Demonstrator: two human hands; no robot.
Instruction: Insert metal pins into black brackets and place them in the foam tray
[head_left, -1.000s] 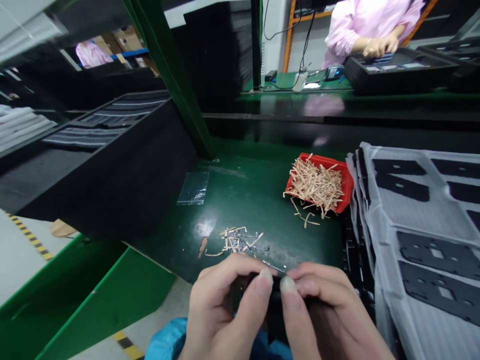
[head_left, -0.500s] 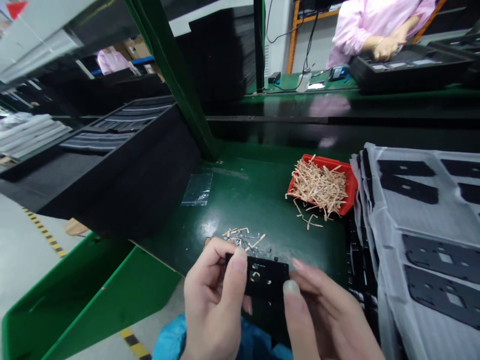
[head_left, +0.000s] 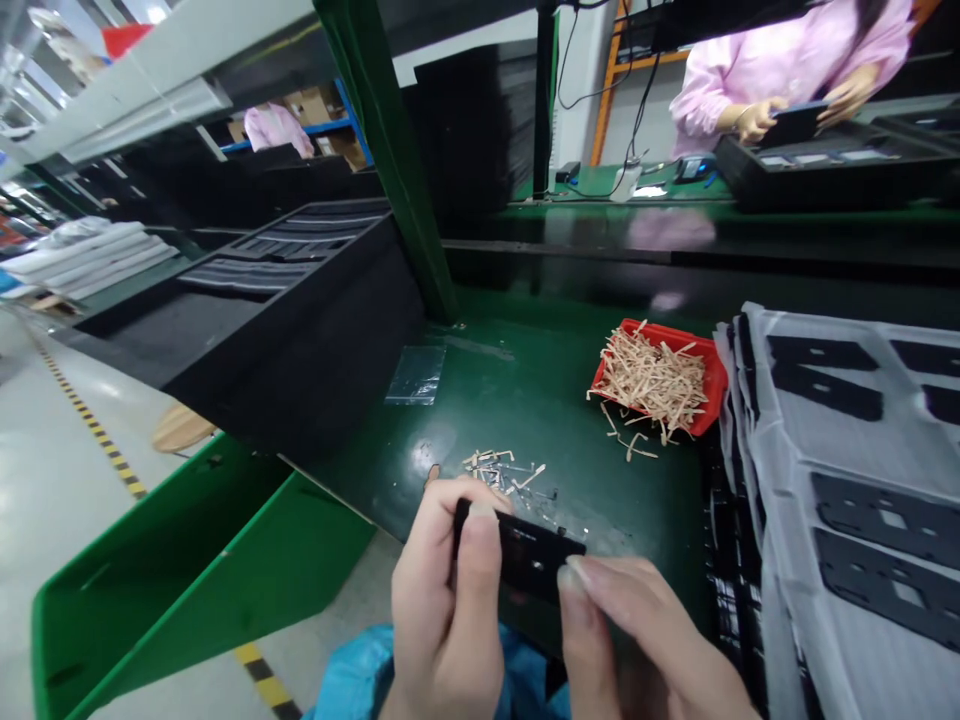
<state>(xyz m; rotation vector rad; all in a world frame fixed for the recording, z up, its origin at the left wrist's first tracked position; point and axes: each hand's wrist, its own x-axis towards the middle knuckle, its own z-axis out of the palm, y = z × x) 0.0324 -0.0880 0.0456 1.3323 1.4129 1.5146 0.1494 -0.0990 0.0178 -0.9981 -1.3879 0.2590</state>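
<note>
A flat black plate with small holes is held between both hands, low in the middle of the view. My left hand grips its left end, thumb on the near face and fingers behind. My right hand pinches the right end between thumb and forefinger. Just beyond the plate, a loose pile of small tan and clear strips lies on the green tabletop. Farther back on the right, a red bin is heaped with tan strips.
White foam sheets bearing flat black parts are stacked at the right. A clear plastic bag lies left of centre. A black box and a green bin stand at left. Across the bench, a person in pink holds a dark panel.
The view has turned slightly left. The plate is tilted more, showing a narrower face. My right thumb and forefinger have closed on its right end. The person across has raised a dark panel.
</note>
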